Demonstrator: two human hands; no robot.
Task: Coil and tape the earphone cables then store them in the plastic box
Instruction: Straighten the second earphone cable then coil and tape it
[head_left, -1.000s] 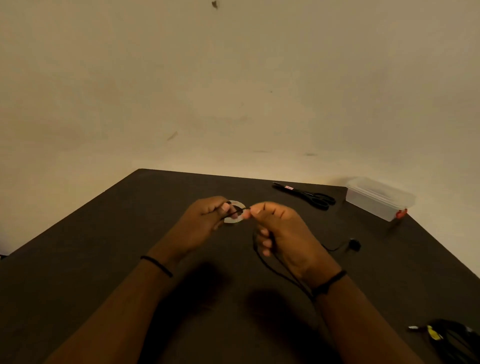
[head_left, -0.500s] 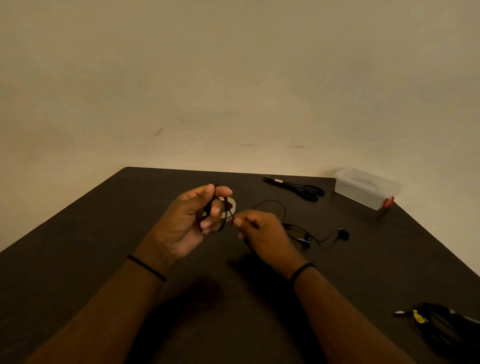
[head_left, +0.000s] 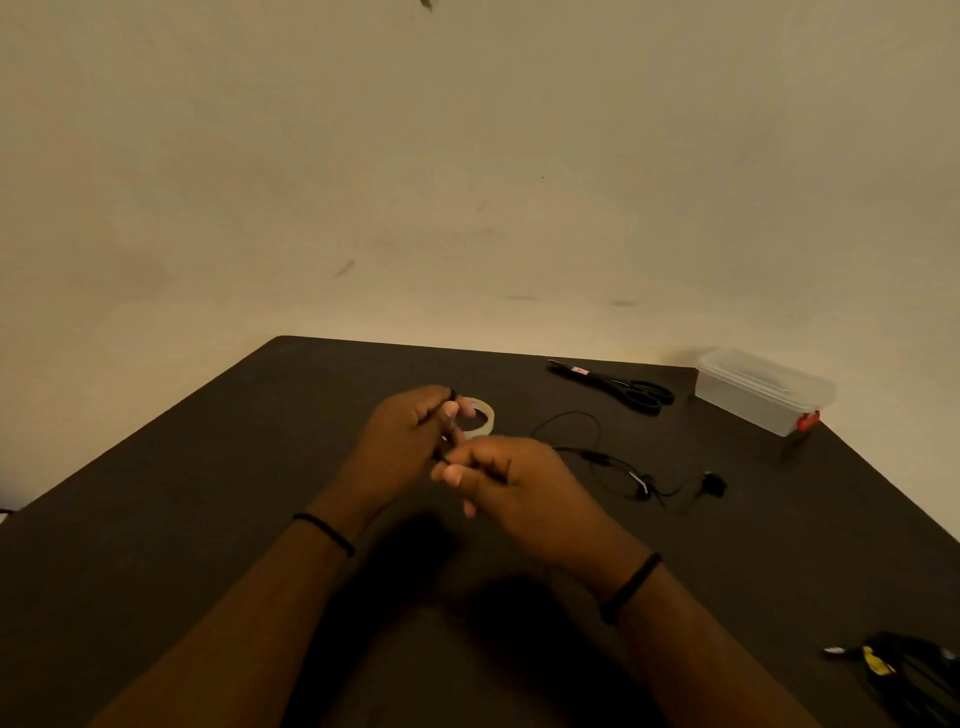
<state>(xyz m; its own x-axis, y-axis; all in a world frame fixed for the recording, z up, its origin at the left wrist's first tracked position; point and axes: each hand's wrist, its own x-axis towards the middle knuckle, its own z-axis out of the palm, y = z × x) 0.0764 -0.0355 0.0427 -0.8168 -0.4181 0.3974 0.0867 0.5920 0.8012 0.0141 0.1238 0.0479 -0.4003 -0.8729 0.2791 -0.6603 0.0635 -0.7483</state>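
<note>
Above the dark table (head_left: 208, 493), our left hand (head_left: 402, 441) curls around loops of the black earphone cable (head_left: 613, 462). Our right hand (head_left: 514, 483) pinches a strand beside it. The tape roll (head_left: 480, 415) lies just beyond; loose cable trails right. Further right: scissors (head_left: 618, 387), then the lidded plastic box (head_left: 761, 389).

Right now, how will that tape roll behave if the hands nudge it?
The tape roll lies flat on the table, so it would probably slide, not roll. It looks thin and hollow, so likely light. Tipped on edge, it could roll away.
</note>
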